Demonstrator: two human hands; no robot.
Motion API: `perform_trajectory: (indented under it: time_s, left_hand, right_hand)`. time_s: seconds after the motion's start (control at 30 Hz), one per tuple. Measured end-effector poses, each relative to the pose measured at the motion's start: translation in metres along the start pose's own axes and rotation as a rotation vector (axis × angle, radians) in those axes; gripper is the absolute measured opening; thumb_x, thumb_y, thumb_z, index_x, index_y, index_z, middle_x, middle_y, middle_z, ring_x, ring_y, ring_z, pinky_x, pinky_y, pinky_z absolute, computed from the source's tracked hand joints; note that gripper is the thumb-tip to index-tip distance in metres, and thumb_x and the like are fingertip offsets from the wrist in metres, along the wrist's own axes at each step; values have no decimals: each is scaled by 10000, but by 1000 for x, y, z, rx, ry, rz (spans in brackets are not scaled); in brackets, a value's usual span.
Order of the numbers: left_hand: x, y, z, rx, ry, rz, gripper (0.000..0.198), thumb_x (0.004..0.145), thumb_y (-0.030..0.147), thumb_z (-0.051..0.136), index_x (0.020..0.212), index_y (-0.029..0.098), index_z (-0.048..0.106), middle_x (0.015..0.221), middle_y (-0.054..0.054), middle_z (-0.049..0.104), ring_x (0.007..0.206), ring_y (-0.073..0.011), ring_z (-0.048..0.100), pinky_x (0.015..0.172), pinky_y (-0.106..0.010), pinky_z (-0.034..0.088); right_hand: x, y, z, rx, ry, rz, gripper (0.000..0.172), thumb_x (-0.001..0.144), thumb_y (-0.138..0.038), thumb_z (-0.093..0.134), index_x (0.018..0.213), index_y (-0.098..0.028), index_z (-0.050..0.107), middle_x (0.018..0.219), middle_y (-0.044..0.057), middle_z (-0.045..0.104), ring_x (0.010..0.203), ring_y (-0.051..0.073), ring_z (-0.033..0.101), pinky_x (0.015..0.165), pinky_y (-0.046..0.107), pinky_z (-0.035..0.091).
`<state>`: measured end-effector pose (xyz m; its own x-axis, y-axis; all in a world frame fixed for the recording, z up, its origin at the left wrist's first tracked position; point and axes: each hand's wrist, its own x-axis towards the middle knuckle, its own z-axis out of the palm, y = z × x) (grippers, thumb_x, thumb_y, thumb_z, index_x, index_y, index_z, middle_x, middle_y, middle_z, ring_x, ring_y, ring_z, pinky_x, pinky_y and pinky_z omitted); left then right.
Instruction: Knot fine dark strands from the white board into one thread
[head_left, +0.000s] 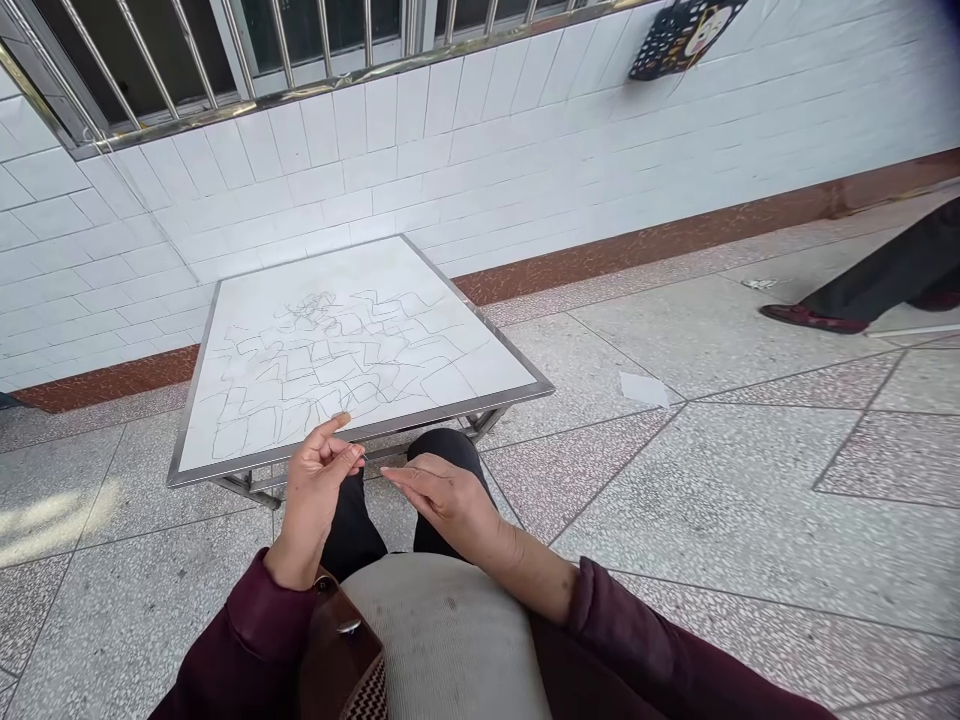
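Above knees [454,447]: left hand [317,482] upright, right hand [452,503] pointing leftward; both grips pinched narrow, contents unclear.

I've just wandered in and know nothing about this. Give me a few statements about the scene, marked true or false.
1. Thin dark lines bunch most densely toward the far side of the white tabletop. True.
2. The two hands are clasped together. False: the fingertips of the left hand and right hand are apart.
3. Metal bars cross the window. True.
4. A white sheet lies on the tabletop's left. False: the sheet lies on the floor, to the right.
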<state>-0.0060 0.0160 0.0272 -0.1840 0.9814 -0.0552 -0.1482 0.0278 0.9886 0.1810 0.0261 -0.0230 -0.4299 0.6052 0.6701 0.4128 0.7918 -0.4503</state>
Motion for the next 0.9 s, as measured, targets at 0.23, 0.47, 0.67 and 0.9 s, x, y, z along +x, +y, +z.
perform_trajectory:
  time_s: [0.23, 0.47, 0.67, 0.9]
  left_hand:
    - [-1, 3, 1, 21, 6, -5, 466, 753, 296, 759, 1194, 187, 653, 709, 16, 662, 691, -125, 625, 702, -262, 506]
    - [-9, -2, 7, 31, 15, 10, 418, 778, 314, 743, 1170, 197, 661, 710, 25, 642, 700, -124, 629, 689, -249, 494]
    - [-13, -3, 9, -14, 44, 31, 402, 766, 304, 752, 1146, 199, 671, 673, 42, 618, 688, -115, 616, 705, -250, 505]
    - [-13, -6, 9, -47, 77, 27, 400, 735, 271, 766, 1111, 171, 670, 651, 39, 622, 651, -113, 602, 677, -256, 512]
  right_hand:
    - [6, -8, -1, 3, -53, 74, 209, 974, -189, 501, 1119, -218, 649, 837, 38, 706, 741, 155, 676, 676, 272, 573]
    - [12, -13, 6, -103, -16, 126, 117, 956, -200, 538, 955, -209, 654, 804, 36, 710, 739, 172, 666, 665, 288, 530]
    - [14, -16, 7, -222, -17, 38, 148, 961, -170, 514, 889, -210, 637, 728, 23, 659, 677, 163, 606, 620, 284, 466]
    - [12, -17, 4, -350, -135, -103, 228, 973, -125, 459, 827, -198, 618, 670, 12, 574, 643, 164, 503, 602, 296, 411]
